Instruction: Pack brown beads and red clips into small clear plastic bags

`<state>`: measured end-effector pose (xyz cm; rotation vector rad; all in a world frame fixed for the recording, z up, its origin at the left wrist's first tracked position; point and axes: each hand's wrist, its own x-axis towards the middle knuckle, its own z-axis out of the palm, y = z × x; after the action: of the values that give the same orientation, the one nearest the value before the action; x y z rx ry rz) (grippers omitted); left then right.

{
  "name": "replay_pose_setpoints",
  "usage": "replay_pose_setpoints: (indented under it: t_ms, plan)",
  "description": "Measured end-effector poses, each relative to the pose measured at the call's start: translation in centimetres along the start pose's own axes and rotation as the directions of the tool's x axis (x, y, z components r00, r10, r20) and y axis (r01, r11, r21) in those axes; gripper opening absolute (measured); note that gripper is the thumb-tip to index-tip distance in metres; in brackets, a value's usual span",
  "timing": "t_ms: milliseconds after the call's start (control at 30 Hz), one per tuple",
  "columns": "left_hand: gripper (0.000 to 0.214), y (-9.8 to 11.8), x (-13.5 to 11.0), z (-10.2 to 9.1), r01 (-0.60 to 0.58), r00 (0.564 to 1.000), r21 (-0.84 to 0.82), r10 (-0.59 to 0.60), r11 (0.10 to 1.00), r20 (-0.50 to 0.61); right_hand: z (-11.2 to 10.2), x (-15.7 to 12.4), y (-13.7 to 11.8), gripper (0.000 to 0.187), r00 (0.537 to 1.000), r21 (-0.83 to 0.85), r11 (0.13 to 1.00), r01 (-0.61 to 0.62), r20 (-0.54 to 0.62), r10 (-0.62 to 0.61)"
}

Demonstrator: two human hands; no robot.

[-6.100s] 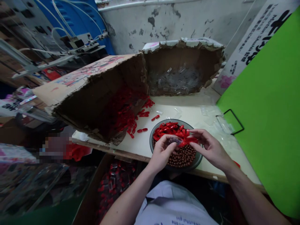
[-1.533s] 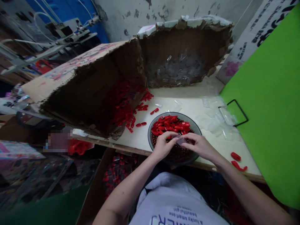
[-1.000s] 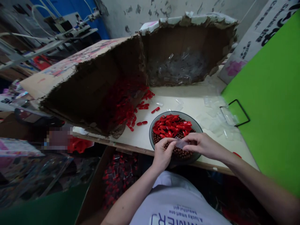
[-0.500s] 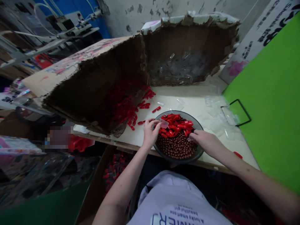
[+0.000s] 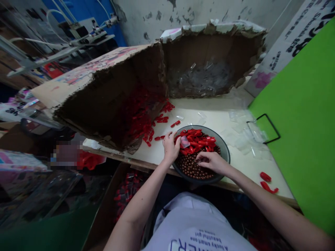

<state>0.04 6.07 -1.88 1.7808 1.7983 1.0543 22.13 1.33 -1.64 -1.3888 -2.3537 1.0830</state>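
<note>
Overhanging bowl rim, hands sit apart.

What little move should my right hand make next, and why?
Perhaps lift one brown bead to the clear plastic piece: your right hand has its fingertips at the beads in the bowl, and your left hand holds that piece nearby, over the red plastic parts. Whether a bead is pinched is unclear.
</note>
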Motion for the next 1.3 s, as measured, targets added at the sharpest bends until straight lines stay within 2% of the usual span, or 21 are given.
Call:
replay_pose_setpoints:
  t_ms: [100,167,233,300,367,500,600,667,733,800,867,900,967,1033,1100,1200,1267,1300]
  plan:
    - [0.032,0.2,-0.2,-0.5,-0.026,0.997,-0.114,0.018,0.993,-0.069,-0.5,-0.7,0.0,0.02,0.999,0.228,0.973,-0.034,-0.024,0.041]
    - [0.029,0.8,-0.7,-1.2,-0.066,0.994,-0.201,0.047,0.977,-0.101,-1.0,-1.1,-0.4,0.024,0.994,0.472,0.879,-0.064,-0.048,0.098]
    - [0.028,1.7,-1.3,-1.9,-0.11,0.993,-0.301,0.09,0.947,-0.081,-1.6,-1.5,-1.1,0.027,0.988,0.664,0.745,-0.065,-0.06,0.139]
    - [0.025,2.7,-2.2,-2.6,-0.111,0.992,-0.414,0.126,0.904,0.011,-2.3,-1.7,-1.8,0.027,0.982,0.737,0.676,-0.022,-0.11,0.151]
    - [0.024,3.8,-3.0,-2.8,-0.037,0.978,-0.532,0.139,0.846,0.153,-3.1,-1.7,-2.7,0.029,0.97,0.747,0.665,0.025,-0.178,0.163]
    - [0.032,5.9,-3.9,-2.6,0.245,0.889,-0.73,0.153,0.638,0.431,-4.7,-1.3,-4.3,0.033,0.961,0.724,0.689,0.034,-0.213,0.176]
    - [0.037,7.0,-4.0,-2.5,0.37,0.845,-0.772,0.157,0.517,0.511,-5.5,-1.1,-5.1,0.037,0.964,0.716,0.698,0.006,-0.189,0.186]
    - [0.038,7.1,-4.0,-2.6,0.401,0.837,-0.765,0.14,0.504,0.53,-5.8,-1.2,-5.1,0.038,0.966,0.688,0.725,-0.003,-0.186,0.18]
    - [0.038,6.7,-4.1,-2.7,0.374,0.856,-0.746,0.103,0.551,0.506,-6.2,-1.4,-4.4,0.036,0.97,0.599,0.801,0.004,-0.199,0.143]
    - [0.035,5.7,-4.4,-2.6,0.286,0.908,-0.705,0.051,0.649,0.416,-6.5,-1.8,-3.3,0.03,0.979,0.399,0.917,0.015,-0.193,0.068]
    - [0.031,4.5,-4.9,-2.3,0.193,0.955,-0.636,0.006,0.747,0.296,-6.6,-2.1,-2.1,0.023,0.992,0.095,0.995,0.036,-0.127,-0.023]
    - [0.029,3.9,-5.2,-2.0,0.157,0.97,-0.602,-0.008,0.783,0.242,-6.5,-2.1,-1.6,0.021,0.996,-0.075,0.996,0.042,-0.076,-0.047]
    - [0.027,3.0,-5.7,-1.5,0.101,0.986,-0.549,-0.011,0.83,0.164,-5.7,-2.0,-0.9,0.019,0.999,-0.375,0.926,0.042,0.021,-0.036]
    - [0.024,2.4,-6.2,-1.0,0.038,0.994,-0.502,0.02,0.864,0.11,-4.0,-1.5,-0.7,0.019,0.998,-0.548,0.835,0.04,0.069,-0.002]
    - [0.024,2.2,-6.5,-0.8,-0.024,0.994,-0.448,0.069,0.894,0.084,-2.1,-0.8,-0.9,0.021,0.996,-0.59,0.805,0.062,0.088,-0.012]
    - [0.024,2.2,-6.6,-0.6,-0.085,0.988,-0.389,0.128,0.917,0.086,-0.3,-0.1,-0.9,0.022,0.993,-0.564,0.819,0.109,0.097,-0.066]
    - [0.025,2.1,-6.7,-0.6,-0.104,0.985,-0.383,0.148,0.918,0.088,-0.3,-0.2,-0.6,0.02,0.994,-0.457,0.882,0.112,0.066,-0.093]
    - [0.025,2.0,-6.7,-0.5,-0.109,0.984,-0.385,0.153,0.917,0.087,-0.7,-0.5,-0.4,0.019,0.995,-0.344,0.933,0.101,0.033,-0.095]
